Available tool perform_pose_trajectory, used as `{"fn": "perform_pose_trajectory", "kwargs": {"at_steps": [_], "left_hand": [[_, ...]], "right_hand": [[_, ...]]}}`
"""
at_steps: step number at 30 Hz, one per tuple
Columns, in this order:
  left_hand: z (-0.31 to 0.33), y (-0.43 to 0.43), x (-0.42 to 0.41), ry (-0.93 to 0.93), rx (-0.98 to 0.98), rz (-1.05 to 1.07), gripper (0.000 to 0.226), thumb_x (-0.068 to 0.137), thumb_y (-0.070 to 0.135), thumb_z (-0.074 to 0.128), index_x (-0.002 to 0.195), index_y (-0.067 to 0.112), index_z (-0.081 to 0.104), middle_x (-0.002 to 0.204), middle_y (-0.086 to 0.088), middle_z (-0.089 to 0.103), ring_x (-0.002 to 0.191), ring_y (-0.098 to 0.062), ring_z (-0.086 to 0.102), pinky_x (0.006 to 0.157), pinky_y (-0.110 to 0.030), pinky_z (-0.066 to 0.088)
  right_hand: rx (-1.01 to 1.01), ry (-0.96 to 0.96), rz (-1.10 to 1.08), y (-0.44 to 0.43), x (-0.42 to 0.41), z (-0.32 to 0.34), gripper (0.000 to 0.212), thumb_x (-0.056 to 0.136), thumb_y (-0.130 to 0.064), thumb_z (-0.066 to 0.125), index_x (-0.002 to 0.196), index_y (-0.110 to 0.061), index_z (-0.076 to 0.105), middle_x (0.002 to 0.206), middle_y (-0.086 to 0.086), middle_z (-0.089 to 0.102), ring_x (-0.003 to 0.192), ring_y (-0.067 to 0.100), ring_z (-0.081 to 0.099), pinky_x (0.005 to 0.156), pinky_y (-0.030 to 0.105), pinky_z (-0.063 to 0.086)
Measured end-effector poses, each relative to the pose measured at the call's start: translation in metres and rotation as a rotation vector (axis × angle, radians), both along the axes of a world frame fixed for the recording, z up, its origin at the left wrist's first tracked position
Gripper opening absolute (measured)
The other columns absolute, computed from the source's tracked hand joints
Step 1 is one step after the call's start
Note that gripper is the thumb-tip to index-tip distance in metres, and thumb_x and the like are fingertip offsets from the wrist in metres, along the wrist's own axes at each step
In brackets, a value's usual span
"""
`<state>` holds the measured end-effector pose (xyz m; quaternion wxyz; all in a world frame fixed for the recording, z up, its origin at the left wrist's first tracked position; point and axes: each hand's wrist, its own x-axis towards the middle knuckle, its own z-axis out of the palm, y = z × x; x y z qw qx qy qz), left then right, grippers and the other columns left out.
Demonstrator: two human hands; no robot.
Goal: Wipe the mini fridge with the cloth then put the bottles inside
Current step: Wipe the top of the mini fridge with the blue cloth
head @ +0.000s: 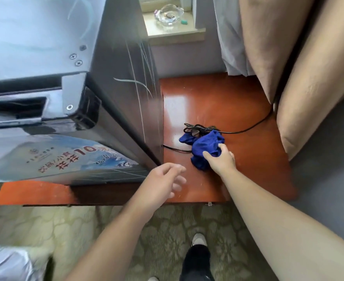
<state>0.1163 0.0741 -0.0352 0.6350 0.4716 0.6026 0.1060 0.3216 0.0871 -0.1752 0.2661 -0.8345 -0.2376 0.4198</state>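
The fridge (45,98) fills the left of my view, a dark grey box standing on a glossy reddish wooden cabinet (228,102); its door is closed and carries a pale blue sticker (65,157) with red lettering. To the right of the cabinet hang beige curtains (299,78), with a thinner white one just behind them. Below the cabinet edge is patterned carpet (167,230), where I can see my own dark trouser leg and a white shoe (199,240).

On the bare cabinet top right of the fridge lies the blue cloth (204,148), crumpled in a heap, resting partly on a tangled black cable (199,128) that runs off toward the curtains. My right hand (221,159) is on the cloth, thumb and fingers curled around its near side and gripping a fold. My left hand (165,179) hangs in the air near the fridge's front corner, touching nothing, its fingers loosely bent and slightly apart.

On the window ledge (175,33) beyond sits a clear glass ashtray (170,14) with a small green thing just beside it.
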Motion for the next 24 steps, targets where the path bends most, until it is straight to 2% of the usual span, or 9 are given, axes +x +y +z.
{"fn": "perform_pose_trajectory", "kwargs": {"at_steps": [2, 4, 6, 8, 11, 14, 19, 22, 24], "left_hand": [[-0.002, -0.002, -0.005, 0.013, -0.005, -0.01, 0.023, 0.101, 0.034, 0.05, 0.101, 0.028, 0.073, 0.075, 0.011, 0.072, 0.069, -0.009, 0.061, 0.073, -0.03, 0.048], [0.001, -0.004, -0.009, 0.026, 0.014, -0.012, 0.023, 0.1, 0.036, 0.051, 0.1, 0.03, 0.073, 0.077, 0.011, 0.072, 0.07, -0.008, 0.062, 0.072, -0.029, 0.048], [0.005, -0.003, -0.011, 0.023, 0.033, -0.022, 0.021, 0.1, 0.038, 0.052, 0.102, 0.031, 0.072, 0.084, 0.01, 0.073, 0.071, -0.008, 0.062, 0.072, -0.03, 0.048], [0.011, -0.004, -0.011, 0.019, 0.047, -0.064, 0.021, 0.101, 0.041, 0.052, 0.113, 0.033, 0.067, 0.103, 0.009, 0.071, 0.083, -0.006, 0.065, 0.077, -0.029, 0.051], [0.017, -0.008, -0.014, 0.034, 0.077, -0.176, 0.061, 0.084, 0.066, 0.058, 0.14, 0.045, 0.045, 0.138, 0.018, 0.052, 0.121, -0.003, 0.057, 0.105, -0.04, 0.051], [0.029, -0.014, -0.008, 0.003, 0.126, -0.191, 0.093, 0.064, 0.081, 0.063, 0.147, 0.053, 0.029, 0.146, 0.02, 0.037, 0.134, -0.007, 0.051, 0.112, -0.046, 0.046], [0.06, -0.03, -0.01, -0.435, -0.06, -0.081, 0.049, 0.089, 0.06, 0.066, 0.134, 0.047, 0.051, 0.129, 0.015, 0.069, 0.112, -0.021, 0.072, 0.088, -0.047, 0.06], [0.089, -0.042, -0.031, -0.622, -0.119, -0.13, 0.052, 0.092, 0.048, 0.067, 0.14, 0.037, 0.052, 0.138, -0.002, 0.066, 0.126, -0.032, 0.064, 0.103, -0.057, 0.049], [0.112, -0.048, -0.055, -0.652, 0.039, -0.157, 0.045, 0.094, 0.034, 0.067, 0.138, 0.031, 0.055, 0.132, -0.003, 0.07, 0.123, -0.028, 0.066, 0.106, -0.054, 0.05]], "right_hand": [[0.03, 0.003, -0.028, -0.002, 0.002, -0.013, 0.03, 0.08, -0.031, 0.073, 0.107, -0.027, 0.061, 0.119, 0.016, 0.067, 0.113, 0.038, 0.062, 0.091, 0.035, 0.049], [0.069, 0.094, -0.103, -0.008, 0.005, -0.027, 0.021, 0.072, -0.026, 0.068, 0.09, -0.025, 0.057, 0.099, 0.01, 0.071, 0.096, 0.039, 0.068, 0.087, 0.046, 0.059], [0.115, 0.178, -0.188, -0.02, 0.003, -0.019, 0.021, 0.073, -0.023, 0.065, 0.093, -0.023, 0.06, 0.097, 0.008, 0.071, 0.093, 0.037, 0.071, 0.081, 0.055, 0.062], [0.202, 0.211, -0.256, -0.035, -0.009, 0.014, 0.017, 0.082, -0.014, 0.066, 0.098, -0.016, 0.062, 0.102, 0.012, 0.072, 0.095, 0.037, 0.072, 0.079, 0.051, 0.064], [0.358, 0.298, -0.318, -0.063, -0.028, 0.057, 0.013, 0.088, -0.006, 0.065, 0.099, -0.014, 0.064, 0.104, 0.015, 0.073, 0.09, 0.03, 0.072, 0.075, 0.043, 0.061], [0.536, 0.409, -0.334, -0.088, -0.041, 0.105, 0.018, 0.088, -0.002, 0.062, 0.1, -0.014, 0.067, 0.104, 0.017, 0.074, 0.093, 0.027, 0.069, 0.084, 0.044, 0.055], [0.745, 0.611, -0.284, -0.12, -0.07, 0.197, 0.033, 0.095, 0.005, 0.051, 0.122, -0.006, 0.066, 0.116, 0.021, 0.072, 0.102, 0.028, 0.067, 0.091, 0.043, 0.049], [0.756, 0.506, -0.209, -0.136, -0.095, 0.239, 0.032, 0.098, 0.003, 0.052, 0.125, -0.008, 0.063, 0.125, 0.022, 0.07, 0.115, 0.035, 0.067, 0.101, 0.048, 0.048], [0.748, 0.337, -0.165, -0.145, -0.116, 0.26, 0.028, 0.098, 0.001, 0.056, 0.121, -0.013, 0.063, 0.118, 0.015, 0.075, 0.116, 0.034, 0.069, 0.101, 0.05, 0.052]]}}
